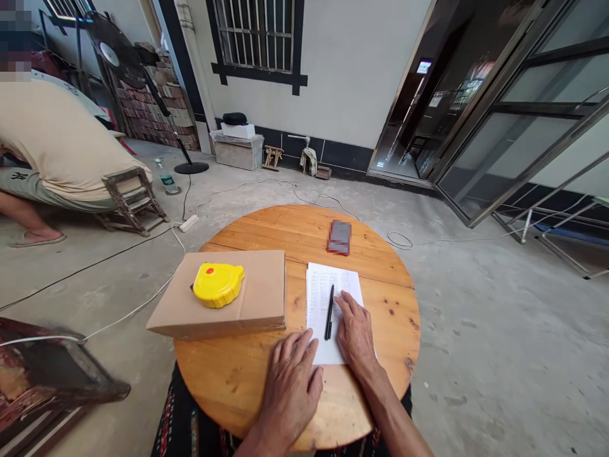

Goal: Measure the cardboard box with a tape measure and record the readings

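My left hand [294, 387] lies palm down on the round wooden table [238, 365], fingers spread, with its fingertips at the lower left edge of a sheet of white paper [345, 352]. Rows of writing show on the sheet. On the paper rests my right hand [356, 327], empty, its fingers loosely bent and apart. A black pen [329, 311] lies on the sheet just left of those fingers. To the left, a yellow tape measure [217, 285] with a red button sits on top of a closed cardboard box [261, 289].
Behind the paper lies a blurred dark rectangular object [339, 237]. A person [61, 139] sits on a low wooden stool [136, 197] at left, near a standing fan [190, 167] and a bottle [166, 178]. Cables cross the concrete floor; a wooden chair [52, 368] stands lower left.
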Demonstrator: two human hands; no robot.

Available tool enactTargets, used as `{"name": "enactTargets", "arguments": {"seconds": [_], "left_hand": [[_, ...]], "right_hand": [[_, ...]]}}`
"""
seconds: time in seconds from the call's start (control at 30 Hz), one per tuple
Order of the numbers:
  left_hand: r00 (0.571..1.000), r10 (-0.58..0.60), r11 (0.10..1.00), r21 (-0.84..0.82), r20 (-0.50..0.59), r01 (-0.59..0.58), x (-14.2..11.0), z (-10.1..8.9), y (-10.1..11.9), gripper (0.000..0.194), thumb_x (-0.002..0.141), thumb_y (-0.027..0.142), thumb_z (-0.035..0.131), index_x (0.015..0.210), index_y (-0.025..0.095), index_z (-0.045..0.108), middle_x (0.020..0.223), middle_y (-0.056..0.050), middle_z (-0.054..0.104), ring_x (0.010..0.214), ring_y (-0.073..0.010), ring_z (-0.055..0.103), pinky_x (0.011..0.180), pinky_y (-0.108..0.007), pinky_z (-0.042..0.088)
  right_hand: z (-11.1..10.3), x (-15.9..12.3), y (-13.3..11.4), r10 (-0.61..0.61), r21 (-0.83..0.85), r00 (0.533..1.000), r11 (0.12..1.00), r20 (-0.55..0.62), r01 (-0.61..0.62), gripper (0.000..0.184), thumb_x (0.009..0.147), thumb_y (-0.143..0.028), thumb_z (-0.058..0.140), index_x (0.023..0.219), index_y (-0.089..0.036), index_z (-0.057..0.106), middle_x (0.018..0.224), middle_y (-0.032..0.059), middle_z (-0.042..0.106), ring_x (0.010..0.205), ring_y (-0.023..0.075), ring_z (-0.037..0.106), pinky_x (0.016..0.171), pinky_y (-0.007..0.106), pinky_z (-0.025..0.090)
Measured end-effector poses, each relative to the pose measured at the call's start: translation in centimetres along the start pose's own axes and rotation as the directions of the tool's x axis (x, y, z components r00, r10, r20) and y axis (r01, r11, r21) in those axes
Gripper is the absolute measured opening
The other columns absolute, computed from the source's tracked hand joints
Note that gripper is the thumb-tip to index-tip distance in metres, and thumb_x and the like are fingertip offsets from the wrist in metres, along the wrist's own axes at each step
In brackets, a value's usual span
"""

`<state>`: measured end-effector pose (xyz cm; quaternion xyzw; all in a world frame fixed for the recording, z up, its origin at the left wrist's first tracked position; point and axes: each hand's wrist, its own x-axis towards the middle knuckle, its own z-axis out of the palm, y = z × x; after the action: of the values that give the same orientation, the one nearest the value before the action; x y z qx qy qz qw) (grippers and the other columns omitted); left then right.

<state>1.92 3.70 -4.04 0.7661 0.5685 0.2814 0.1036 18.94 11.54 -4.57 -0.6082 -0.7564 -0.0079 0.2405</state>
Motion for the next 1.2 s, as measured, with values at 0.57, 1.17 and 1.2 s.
{"name": "enactTargets", "arguments": {"seconds": [0.57,1.17,1.2], "left_hand": [[0.911,0.137,0.946,-0.222,-0.388,-0.237,-4.0,-6.9,-0.3,0.027,0.083,0.005,0.044,0.094,0.022,0.063,0.095,-0.007,0.065,0.099,-0.0207,0.060,0.087,-0.036,0.053],[0.627,-0.767,0.434,-0.829,-0.135,0.352,1.3,-12.5,-14.4,0.062,0.075,0.056,0.059,0.122,0.016,0.062,0.112,-0.007,0.071,0.114,-0.0315,0.060,0.105,-0.045,0.043],[0.625,-0.766,0.439,-0.832,-0.149,0.339,1.3,-12.5,-14.2,0.060,0.076,0.055,0.059,0.120,0.016,0.064,0.111,-0.006,0.071,0.114,-0.0315,0.060,0.106,-0.045,0.043]], "right_hand": [[-4.5,2.8,-6.9,-0.049,0.455,0.983,0.882,-0.174,0.125,0.025,0.091,-0.025,0.050,0.109,-0.022,0.067,0.135,0.0139,0.058,0.123,0.0289,0.055,0.096,0.050,0.049],[-4.8,8.4,-19.3,-0.149,0.652,0.988,0.753,0.030,0.094,0.063,0.070,-0.041,0.074,0.126,-0.016,0.057,0.122,0.0126,0.064,0.109,0.0293,0.058,0.097,0.044,0.044],[-5.3,7.8,-18.3,-0.049,0.742,0.999,0.670,0.019,0.019,0.063,0.070,-0.041,0.073,0.126,-0.018,0.057,0.123,0.0116,0.064,0.109,0.0283,0.059,0.095,0.042,0.046]]}}
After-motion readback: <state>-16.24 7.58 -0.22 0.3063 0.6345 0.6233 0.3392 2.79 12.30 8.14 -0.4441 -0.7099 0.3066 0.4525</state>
